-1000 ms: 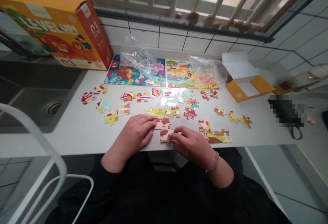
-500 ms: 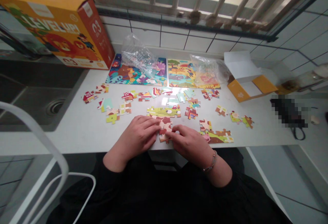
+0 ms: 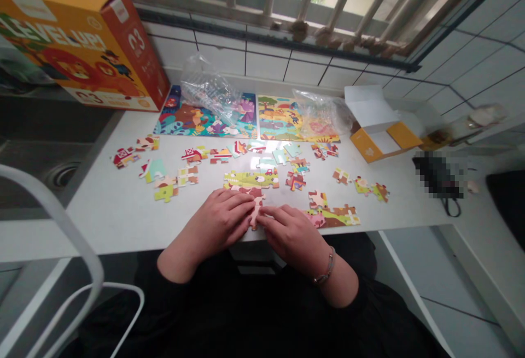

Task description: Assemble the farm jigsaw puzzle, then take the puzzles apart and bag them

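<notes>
Cow-patterned puzzle pieces (image 3: 257, 203), cream with brown-red patches, lie joined in a short block between my hands. My left hand (image 3: 217, 217) is closed over their left side, fingertips on the pieces, covering part of them. From the right, my right hand (image 3: 289, 231) pinches at the lower right edge of the block with thumb and fingers. Just above sits a joined green strip (image 3: 250, 179) with sheep and a red tractor. To the right of my right hand lies another joined section (image 3: 338, 216) with a pink pig and a white fence.
Loose puzzle pieces (image 3: 164, 189) spread left and right across the white counter (image 3: 98, 205). Behind them lie two picture sheets (image 3: 197, 120) under clear plastic bags (image 3: 209, 87). An orange box (image 3: 135, 52) stands beside the sink (image 3: 36, 172); a small open box (image 3: 381, 139) is at right.
The whole view has shifted, so the counter and pieces appear farther left. Both hands stay at the cow-patterned pieces; my right fingers have closed in nearer to my left fingertips.
</notes>
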The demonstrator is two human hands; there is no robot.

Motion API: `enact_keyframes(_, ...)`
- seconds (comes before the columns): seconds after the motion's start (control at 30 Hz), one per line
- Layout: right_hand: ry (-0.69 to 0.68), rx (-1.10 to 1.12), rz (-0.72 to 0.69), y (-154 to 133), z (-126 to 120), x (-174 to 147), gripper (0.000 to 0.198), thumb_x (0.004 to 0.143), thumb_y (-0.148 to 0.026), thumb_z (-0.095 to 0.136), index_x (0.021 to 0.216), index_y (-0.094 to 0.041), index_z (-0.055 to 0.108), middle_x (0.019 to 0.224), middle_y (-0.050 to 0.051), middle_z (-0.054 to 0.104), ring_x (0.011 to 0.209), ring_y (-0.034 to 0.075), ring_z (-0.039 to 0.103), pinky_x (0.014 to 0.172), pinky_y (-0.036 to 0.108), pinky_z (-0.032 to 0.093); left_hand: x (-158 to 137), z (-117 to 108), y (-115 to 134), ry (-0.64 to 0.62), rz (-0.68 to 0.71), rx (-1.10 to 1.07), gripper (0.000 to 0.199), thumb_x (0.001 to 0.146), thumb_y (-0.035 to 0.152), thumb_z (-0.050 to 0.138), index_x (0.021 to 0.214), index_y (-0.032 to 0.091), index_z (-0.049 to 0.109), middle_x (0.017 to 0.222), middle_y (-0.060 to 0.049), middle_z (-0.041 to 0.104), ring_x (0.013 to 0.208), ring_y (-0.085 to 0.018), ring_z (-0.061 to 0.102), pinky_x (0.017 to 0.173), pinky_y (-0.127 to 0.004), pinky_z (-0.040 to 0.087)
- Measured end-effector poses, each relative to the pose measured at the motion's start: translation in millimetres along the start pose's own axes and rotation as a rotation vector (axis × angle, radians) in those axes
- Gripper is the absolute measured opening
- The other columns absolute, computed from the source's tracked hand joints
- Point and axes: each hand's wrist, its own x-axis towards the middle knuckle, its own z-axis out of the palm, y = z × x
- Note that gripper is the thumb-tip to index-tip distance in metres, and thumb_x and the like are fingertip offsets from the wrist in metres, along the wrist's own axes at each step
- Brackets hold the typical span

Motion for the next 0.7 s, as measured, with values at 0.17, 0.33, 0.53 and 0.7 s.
enact_keyframes(0.17, 0.164, 0.018, 0.126, 19.8, -7.1, -19.1, 0.032, 0.106, -0.019, 0.059, 0.134, -0.022, 0.072, 0.135, 0.014, 0.075, 0.113, 0.029, 0.07, 0.099, 0.049, 0.059, 0.0, 0.0, -1.7, -0.008, -0.004, 0.008, 0.026, 0.107, 0.033, 0.063, 0.13, 0.024, 0.073, 0.142, -0.01, 0.074, 0.133, -0.032, 0.066, 0.11, -0.052, 0.049)
enact_keyframes(0.33, 0.217, -0.041, 0.38, 72.1, -30.8, -51.5, 0.031, 0.104, -0.027, 0.064, 0.132, -0.019, 0.073, 0.141, 0.017, 0.071, 0.127, 0.035, 0.067, 0.11, 0.057, 0.057, 0.2, -0.5, -4.3, -0.021, 0.007, -0.013, 0.032, 0.106, 0.042, 0.068, 0.13, 0.021, 0.073, 0.143, -0.013, 0.074, 0.133, -0.034, 0.067, 0.11, -0.052, 0.049)
enact_keyframes(0.53, 0.096, 0.058, 0.388, 114.6, -38.4, -74.2, 0.034, 0.103, -0.03, 0.064, 0.135, -0.022, 0.071, 0.135, 0.015, 0.075, 0.125, 0.034, 0.071, 0.11, 0.057, 0.058, 0.2, -3.0, -4.7, -0.027, -0.006, -0.035, 0.037, 0.103, 0.046, 0.071, 0.132, 0.022, 0.073, 0.143, -0.013, 0.074, 0.133, -0.035, 0.066, 0.108, -0.052, 0.049)
enact_keyframes(0.7, 0.1, 0.097, 0.352, 120.0, -41.6, -70.0, 0.026, 0.104, -0.031, 0.066, 0.128, -0.023, 0.073, 0.131, 0.014, 0.076, 0.122, 0.033, 0.071, 0.109, 0.056, 0.059, -1.0, -1.8, -6.8, -0.034, -0.006, -0.041, 0.044, 0.1, 0.053, 0.075, 0.131, 0.022, 0.072, 0.145, -0.013, 0.072, 0.134, -0.036, 0.065, 0.109, -0.052, 0.048)
